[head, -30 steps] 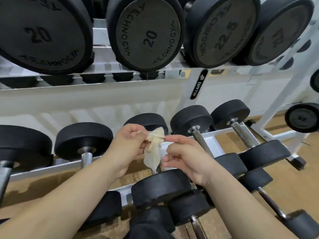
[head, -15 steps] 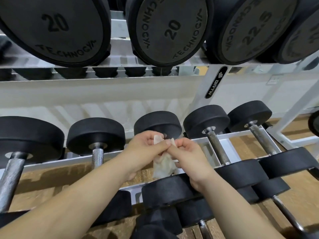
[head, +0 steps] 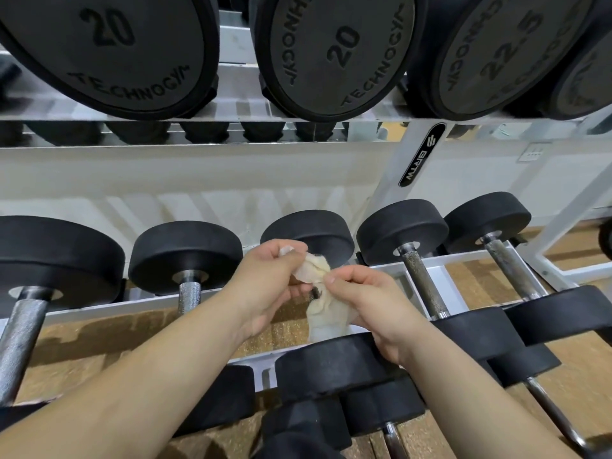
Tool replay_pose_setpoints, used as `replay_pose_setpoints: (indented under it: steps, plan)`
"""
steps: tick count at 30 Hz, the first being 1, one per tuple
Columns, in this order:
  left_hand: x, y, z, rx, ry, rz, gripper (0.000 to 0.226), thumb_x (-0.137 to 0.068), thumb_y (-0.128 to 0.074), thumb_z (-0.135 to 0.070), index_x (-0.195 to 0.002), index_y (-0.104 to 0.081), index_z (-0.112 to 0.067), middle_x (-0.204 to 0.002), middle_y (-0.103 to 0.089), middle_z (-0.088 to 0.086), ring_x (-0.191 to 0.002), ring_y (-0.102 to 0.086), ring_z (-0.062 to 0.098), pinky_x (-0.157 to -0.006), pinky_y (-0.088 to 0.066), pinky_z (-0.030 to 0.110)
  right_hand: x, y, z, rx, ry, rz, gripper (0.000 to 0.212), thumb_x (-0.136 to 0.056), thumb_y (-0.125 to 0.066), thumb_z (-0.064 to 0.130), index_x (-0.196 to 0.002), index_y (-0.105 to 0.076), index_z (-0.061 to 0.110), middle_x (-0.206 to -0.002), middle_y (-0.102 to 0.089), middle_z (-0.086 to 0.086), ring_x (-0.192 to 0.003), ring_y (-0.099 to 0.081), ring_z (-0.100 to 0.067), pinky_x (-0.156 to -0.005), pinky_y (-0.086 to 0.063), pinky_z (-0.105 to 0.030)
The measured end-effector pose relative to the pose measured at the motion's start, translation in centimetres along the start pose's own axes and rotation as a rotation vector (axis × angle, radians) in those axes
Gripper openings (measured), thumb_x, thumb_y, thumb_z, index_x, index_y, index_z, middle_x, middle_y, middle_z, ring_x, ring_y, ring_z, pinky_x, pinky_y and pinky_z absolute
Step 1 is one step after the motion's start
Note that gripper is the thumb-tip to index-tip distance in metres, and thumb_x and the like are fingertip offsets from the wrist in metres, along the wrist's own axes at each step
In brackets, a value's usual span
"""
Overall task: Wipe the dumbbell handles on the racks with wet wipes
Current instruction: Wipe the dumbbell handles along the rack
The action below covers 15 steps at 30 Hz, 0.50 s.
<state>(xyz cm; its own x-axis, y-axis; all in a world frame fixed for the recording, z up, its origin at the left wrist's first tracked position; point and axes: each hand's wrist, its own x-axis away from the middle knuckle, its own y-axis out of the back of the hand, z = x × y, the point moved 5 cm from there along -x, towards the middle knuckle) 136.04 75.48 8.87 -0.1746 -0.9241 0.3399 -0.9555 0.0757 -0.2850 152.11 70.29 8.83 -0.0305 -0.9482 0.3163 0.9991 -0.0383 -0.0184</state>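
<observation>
Both hands, L (head: 269, 286) & R (head: 366, 303), pinch wet wipe (head: 319, 293) above dumbbell (head: 334, 366).

A black oval label (head: 421, 155) reading BRTW runs up the white upright post on the right. A pale wall (head: 165, 173) lies far behind, with a small wall plate (head: 534, 152) at far right. Tan speckled flooring (head: 477, 276) shows below.

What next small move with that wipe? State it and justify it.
Probably finish refolding the wipe, then lay it on the handle just behind it: both the left hand and right hand pinch the crumpled wipe, off the metal.
</observation>
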Motion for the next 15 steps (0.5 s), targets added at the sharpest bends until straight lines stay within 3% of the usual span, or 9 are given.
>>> replay_pose_setpoints:
  steps: [4, 7, 11, 15]
  plan:
    - [-0.2, -0.2, 0.5, -0.1, -0.038, -0.041, 0.011, -0.101, -0.06, -0.012, -0.1, -0.071, -0.012, -0.08, -0.074, 0.009, -0.074, -0.064, 0.026, -0.065, -0.052, 0.035, 0.1, -0.7, 0.1, 0.055, 0.031, -0.044, 0.01, -0.093, -0.069, 0.018, -0.087, -0.077, 0.014, -0.102, -0.075, -0.019, -0.088, -0.07, -0.027, -0.094, -0.057, -0.053]
    - [-0.6, 0.0, 0.6, -0.244, -0.147, -0.111, 0.014, -0.1, -0.062, -0.02, -0.093, -0.074, -0.023, -0.095, -0.076, 0.003, -0.087, -0.072, 0.023, -0.069, -0.057, 0.032, 0.1, -0.1, 0.0, -0.068, 0.018, -0.151, 0.014, -0.095, -0.064, 0.01, -0.087, -0.075, 0.01, -0.089, -0.073, -0.02, -0.08, -0.069, -0.024, -0.084, -0.061, -0.044]
    - [-0.7, 0.3, 0.2, -0.333, -0.233, -0.16, 0.013, -0.097, -0.064, -0.022, -0.09, -0.074, -0.026, -0.101, -0.074, -0.002, -0.098, -0.069, 0.019, -0.085, -0.059, 0.037, -0.3, 0.7, -0.3, -0.095, -0.019, -0.206, 0.012, -0.099, -0.057, 0.01, -0.09, -0.065, 0.012, -0.074, -0.067, -0.004, -0.072, -0.065, -0.019, -0.074, -0.057, -0.036]
    - [-0.4, 0.3, -0.1, -0.474, -0.256, -0.125, 0.012, -0.1, -0.062, -0.025, -0.093, -0.072, -0.025, -0.094, -0.069, -0.004, -0.074, -0.058, 0.012, -0.058, -0.046, 0.02, -1.5, 1.5, 0.4, 0.084, -0.03, -0.204, 0.011, -0.096, -0.057, 0.015, -0.09, -0.066, 0.016, -0.08, -0.07, -0.015, -0.07, -0.063, -0.022, -0.061, -0.05, -0.032]
